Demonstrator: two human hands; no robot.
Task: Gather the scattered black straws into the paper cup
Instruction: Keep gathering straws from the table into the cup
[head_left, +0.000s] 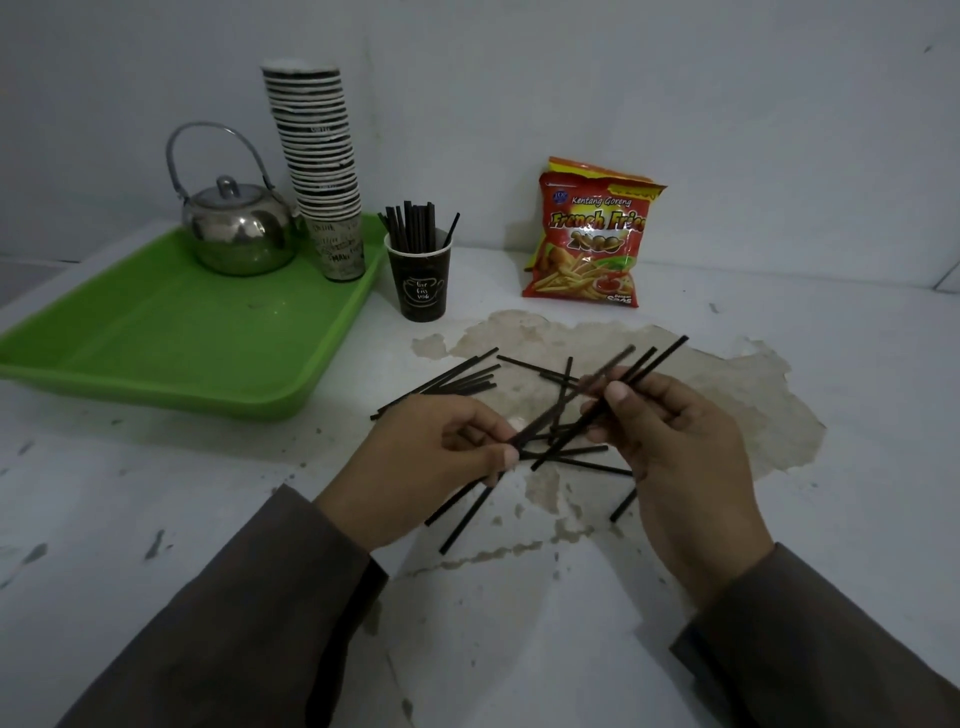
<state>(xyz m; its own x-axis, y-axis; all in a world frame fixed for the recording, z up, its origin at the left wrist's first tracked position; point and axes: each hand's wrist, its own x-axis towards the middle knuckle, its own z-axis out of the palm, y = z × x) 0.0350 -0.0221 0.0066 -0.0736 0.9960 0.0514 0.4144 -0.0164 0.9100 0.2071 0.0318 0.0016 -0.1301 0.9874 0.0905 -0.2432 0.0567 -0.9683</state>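
A dark paper cup (422, 283) stands upright at the back middle of the white table, with several black straws (413, 223) sticking out of it. Several more black straws (457, 382) lie scattered on the table in front of it. My left hand (415, 457) pinches the lower part of two straws (467, 506) that slant up to the right. My right hand (685, 441) grips a few straws (660, 356) near their upper part, held just above the scattered pile. Some straws under my hands are partly hidden.
A green tray (156, 338) at the back left holds a metal kettle (236, 234) and a tall stack of paper cups (322, 166). A red bag of French fries snacks (592, 239) leans against the wall at the back right. The table's paint (727, 395) is peeled.
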